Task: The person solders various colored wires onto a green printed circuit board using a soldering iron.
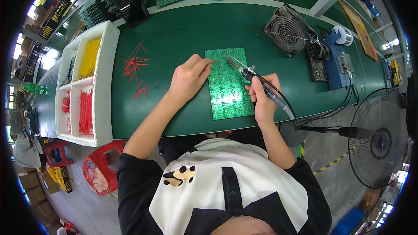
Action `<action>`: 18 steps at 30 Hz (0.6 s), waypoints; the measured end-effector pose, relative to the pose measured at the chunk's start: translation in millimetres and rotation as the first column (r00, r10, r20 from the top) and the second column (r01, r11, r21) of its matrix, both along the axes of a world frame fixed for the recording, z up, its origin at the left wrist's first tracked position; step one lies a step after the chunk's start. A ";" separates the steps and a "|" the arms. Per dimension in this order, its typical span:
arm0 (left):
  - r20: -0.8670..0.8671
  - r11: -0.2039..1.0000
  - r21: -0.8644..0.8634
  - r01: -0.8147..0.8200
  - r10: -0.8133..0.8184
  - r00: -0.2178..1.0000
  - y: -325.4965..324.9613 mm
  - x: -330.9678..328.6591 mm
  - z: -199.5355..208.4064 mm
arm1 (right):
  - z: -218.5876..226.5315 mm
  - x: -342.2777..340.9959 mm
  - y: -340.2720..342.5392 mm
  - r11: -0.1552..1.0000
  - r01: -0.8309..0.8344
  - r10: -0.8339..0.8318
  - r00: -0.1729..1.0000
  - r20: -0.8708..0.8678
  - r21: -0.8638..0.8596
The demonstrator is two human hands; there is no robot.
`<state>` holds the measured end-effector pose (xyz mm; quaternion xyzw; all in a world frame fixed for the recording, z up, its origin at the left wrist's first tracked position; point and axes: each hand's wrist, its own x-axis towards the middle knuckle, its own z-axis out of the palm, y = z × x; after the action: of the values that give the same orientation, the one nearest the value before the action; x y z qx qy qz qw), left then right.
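A green circuit board panel [224, 88], marked with many repeated small units, lies flat on the green bench in front of me. My left hand [188, 77] is at its upper left edge, thumb and finger pinching a short red wire [215, 62] whose end reaches over the board. My right hand [265, 99] grips a soldering iron [251, 73] with a black cable and a thin metal tube along it. The iron's tip is over the upper part of the board, close to the wire's end; whether they touch is too small to tell.
Loose red wires [136, 66] lie left of my left hand. Beyond them stands a white foam tray [109, 82] with yellow and red wires. A small square fan [285, 31] and a blue soldering unit [337, 63] with a solder spool [344, 35] stand right. A pedestal fan [378, 139] is lower right.
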<state>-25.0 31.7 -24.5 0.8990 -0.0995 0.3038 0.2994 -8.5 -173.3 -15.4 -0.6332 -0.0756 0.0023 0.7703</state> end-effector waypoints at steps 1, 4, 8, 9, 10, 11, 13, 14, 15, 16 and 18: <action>-0.001 1.000 -0.008 -0.009 0.009 1.000 -0.3 0.0 0.1 | -0.5 0.2 -0.4 1.000 0.001 -0.001 1.000 -0.005 -0.002; 0.006 1.000 -0.011 -0.003 0.003 1.000 -0.8 -0.1 0.6 | -1.4 -0.9 -2.3 1.000 -0.011 0.011 1.000 -0.003 -0.002; -0.002 1.000 -0.016 -0.009 0.009 1.000 -0.4 -0.2 0.4 | 0.3 -2.4 -3.1 1.000 -0.015 0.015 1.000 -0.001 -0.021; 0.000 1.000 -0.008 -0.006 0.006 1.000 -0.6 -0.4 0.9 | 0.1 -2.7 -3.5 0.999 -0.021 0.022 1.000 0.011 -0.035; 0.002 1.000 0.001 -0.004 0.004 1.000 -0.8 -0.5 0.9 | -0.1 -2.8 -3.9 0.999 -0.022 0.023 1.000 0.009 -0.036; 0.000 1.000 0.000 -0.006 0.006 1.000 -0.6 -0.7 0.0 | -0.7 -2.7 -3.8 0.999 -0.023 0.023 1.000 0.018 -0.037; 0.022 1.000 0.014 -0.015 0.015 1.000 0.1 -0.8 -1.5 | -1.1 -3.0 -3.0 0.999 -0.025 0.026 0.999 0.026 -0.038; 0.021 1.000 0.013 -0.015 0.015 1.000 0.2 -0.7 -1.8 | -0.5 -3.1 -2.9 0.999 -0.025 0.027 0.999 0.028 -0.037; 0.021 1.000 0.021 -0.015 0.014 1.000 0.2 -0.7 -2.0 | -0.1 -3.1 -2.8 0.999 -0.026 0.027 0.999 0.030 -0.036; 0.022 0.999 0.029 -0.014 0.014 1.000 0.2 -0.7 -2.0 | 0.2 -3.3 -2.9 0.999 -0.026 0.027 0.999 0.030 -0.037; 0.024 0.999 0.033 -0.015 0.014 1.000 -0.5 -0.6 -0.7 | 0.3 -3.6 -3.2 0.999 -0.029 0.030 0.999 0.034 -0.045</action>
<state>-25.6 31.3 -25.2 0.9008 -0.1015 0.3150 0.2812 -12.1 -176.5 -15.2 -0.6489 -0.0980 0.0044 0.7545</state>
